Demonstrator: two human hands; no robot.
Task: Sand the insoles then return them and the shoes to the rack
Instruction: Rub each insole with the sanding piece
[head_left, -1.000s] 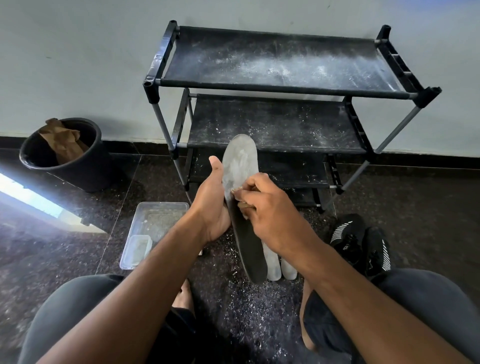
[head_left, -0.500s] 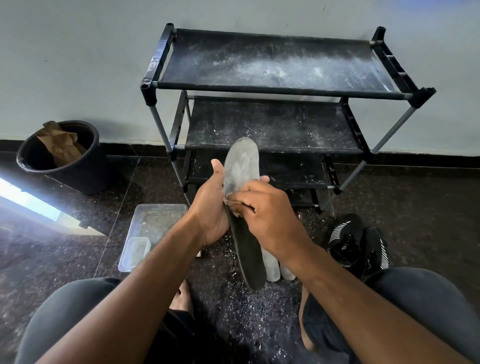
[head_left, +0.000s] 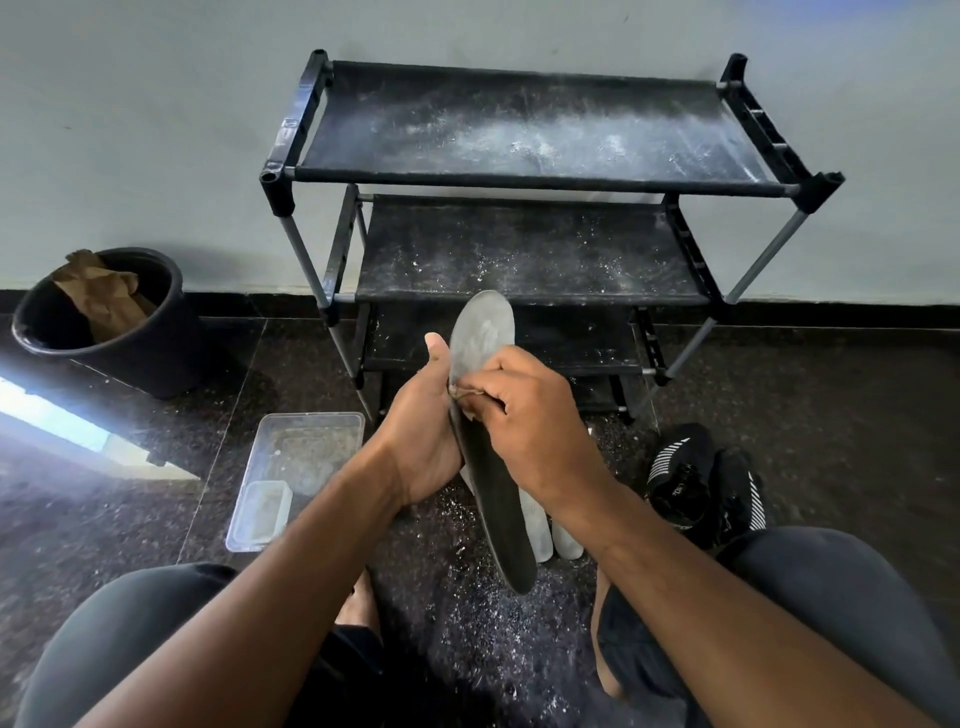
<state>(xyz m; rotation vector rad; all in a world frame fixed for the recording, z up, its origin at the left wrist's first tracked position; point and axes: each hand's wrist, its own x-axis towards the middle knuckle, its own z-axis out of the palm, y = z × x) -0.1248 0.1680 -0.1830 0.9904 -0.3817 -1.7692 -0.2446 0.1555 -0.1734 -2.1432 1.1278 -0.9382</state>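
Meanwhile the left hand (head_left: 426, 431) keeps its curled grip on the upright insole (head_left: 485, 415), while the right hand (head_left: 524, 415), pinching sandpaper (head_left: 462, 392), has slid up toward the pale toe end, so sanding seems unfinished; left to right lie bucket (head_left: 104, 322), clear tray (head_left: 296, 467), dusty rack (head_left: 545, 176), two spare insoles (head_left: 550, 530), shoes (head_left: 706, 483) on the speckled floor (head_left: 831, 415)

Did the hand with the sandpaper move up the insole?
Yes, slightly. The right hand slid up the insole, closer to the left hand's thumb.
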